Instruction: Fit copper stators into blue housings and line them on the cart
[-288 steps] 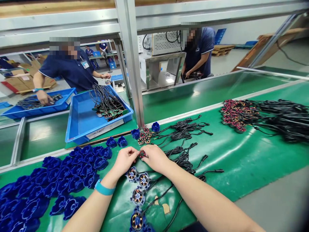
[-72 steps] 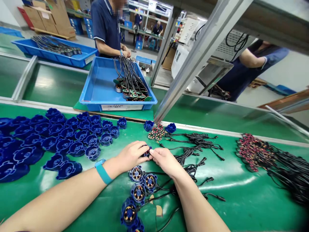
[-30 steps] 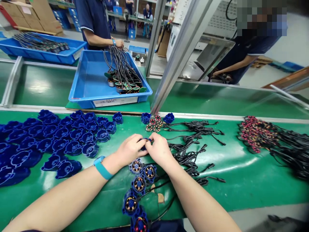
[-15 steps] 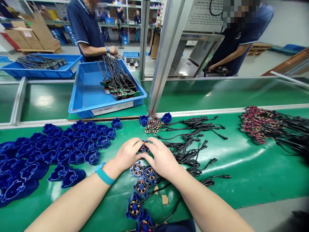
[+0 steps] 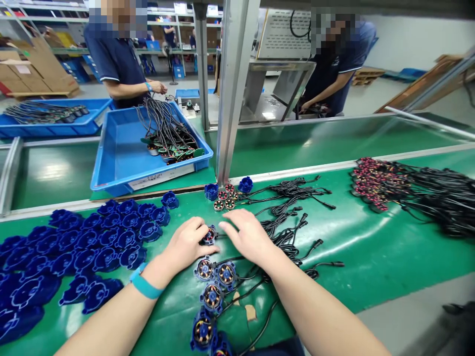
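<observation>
My left hand (image 5: 189, 242), with a teal band on its wrist, has its fingers and thumb around a blue housing with a copper-wound motor core (image 5: 210, 235). To the right of that housing, my right hand (image 5: 248, 235) is open, thumb and fingers apart, over black cables. Nearer to me lie several blue housings with cores fitted inside (image 5: 212, 296), their cables running right. Beyond my hands sit several loose cores (image 5: 230, 193) between two blue housings (image 5: 245, 185). Many blue housings without cores (image 5: 89, 237) cover the bench's left side.
Cabled cores (image 5: 378, 183) are heaped at the right. A blue tray (image 5: 118, 148) of wired circuit boards stands beyond the housings, beside a metal post (image 5: 232, 94). Two people (image 5: 115, 64) work across the bench. Brown scraps (image 5: 251, 312) lie near the front.
My right hand has come off the housing and opened, leaving a gap between my hands. My left hand still holds it. The whole view has shifted slightly.
</observation>
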`<state>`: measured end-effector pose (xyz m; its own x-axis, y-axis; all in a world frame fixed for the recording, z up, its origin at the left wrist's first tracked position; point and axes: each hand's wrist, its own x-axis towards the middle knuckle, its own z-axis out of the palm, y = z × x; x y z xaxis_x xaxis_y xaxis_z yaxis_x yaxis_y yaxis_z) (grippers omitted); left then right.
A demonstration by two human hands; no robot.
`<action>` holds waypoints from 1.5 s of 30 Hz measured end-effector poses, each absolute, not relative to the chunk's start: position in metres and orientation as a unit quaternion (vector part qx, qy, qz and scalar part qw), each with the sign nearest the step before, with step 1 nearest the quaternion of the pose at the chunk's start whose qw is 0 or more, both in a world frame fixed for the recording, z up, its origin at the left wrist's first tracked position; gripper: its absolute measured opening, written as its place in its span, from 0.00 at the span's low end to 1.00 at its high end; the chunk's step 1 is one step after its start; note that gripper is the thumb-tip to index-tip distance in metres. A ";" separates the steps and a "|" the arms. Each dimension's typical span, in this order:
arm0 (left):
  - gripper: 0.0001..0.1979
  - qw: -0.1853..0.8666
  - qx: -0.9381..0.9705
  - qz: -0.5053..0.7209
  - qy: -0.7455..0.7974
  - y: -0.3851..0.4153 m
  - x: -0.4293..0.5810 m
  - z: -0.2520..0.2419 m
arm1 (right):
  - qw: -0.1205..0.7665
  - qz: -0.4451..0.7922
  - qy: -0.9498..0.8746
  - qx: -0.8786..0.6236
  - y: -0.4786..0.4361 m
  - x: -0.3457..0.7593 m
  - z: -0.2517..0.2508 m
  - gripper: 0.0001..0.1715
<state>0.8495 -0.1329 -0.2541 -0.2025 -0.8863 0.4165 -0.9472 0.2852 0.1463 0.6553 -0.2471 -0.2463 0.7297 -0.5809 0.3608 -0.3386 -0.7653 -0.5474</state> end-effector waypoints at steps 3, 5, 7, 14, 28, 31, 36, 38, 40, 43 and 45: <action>0.21 0.255 0.556 0.052 -0.790 -0.130 0.853 -0.253 | 0.216 -0.268 0.317 -0.884 -0.266 0.656 -0.253 0.10; 0.21 0.280 0.540 0.014 -0.794 -0.128 0.854 -0.253 | 0.208 -0.223 0.316 -0.899 -0.271 0.660 -0.255 0.11; 0.22 0.304 0.535 -0.027 -0.788 -0.126 0.852 -0.254 | 0.196 -0.174 0.313 -0.913 -0.270 0.663 -0.253 0.14; 0.14 0.405 0.667 -0.124 -0.613 -0.153 0.854 -0.247 | 0.212 -0.110 0.342 -0.909 -0.267 0.669 -0.246 0.20; 0.10 0.334 0.677 0.079 -0.651 -0.190 0.874 -0.271 | 0.171 -0.063 0.310 -0.933 -0.268 0.670 -0.243 0.21; 0.08 0.338 0.661 0.044 -0.669 -0.163 0.871 -0.272 | 0.159 -0.061 0.307 -0.936 -0.264 0.674 -0.242 0.22; 0.22 0.369 0.700 -0.010 -0.611 -0.138 0.864 -0.277 | 0.235 -0.169 0.297 -0.910 -0.268 0.677 -0.247 0.13; 0.32 0.376 0.707 -0.034 -0.599 -0.139 0.862 -0.279 | 0.327 -0.281 0.295 -0.853 -0.273 0.673 -0.243 0.17; 0.31 0.375 0.699 -0.040 -0.607 -0.143 0.862 -0.280 | 0.400 -0.396 0.286 -0.775 -0.277 0.668 -0.233 0.22; 0.24 0.379 0.686 -0.029 -0.621 -0.147 0.862 -0.279 | 0.416 -0.459 0.247 -0.745 -0.275 0.662 -0.217 0.25; 0.24 0.390 0.675 -0.024 -0.626 -0.147 0.862 -0.277 | 0.384 -0.413 0.208 -0.799 -0.267 0.665 -0.215 0.23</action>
<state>0.8617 -0.1467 -0.2773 0.2154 -0.8637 0.4557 -0.8265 0.0873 0.5561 0.6645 -0.2671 -0.2148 0.5734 -0.6488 0.5003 -0.0150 -0.6188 -0.7854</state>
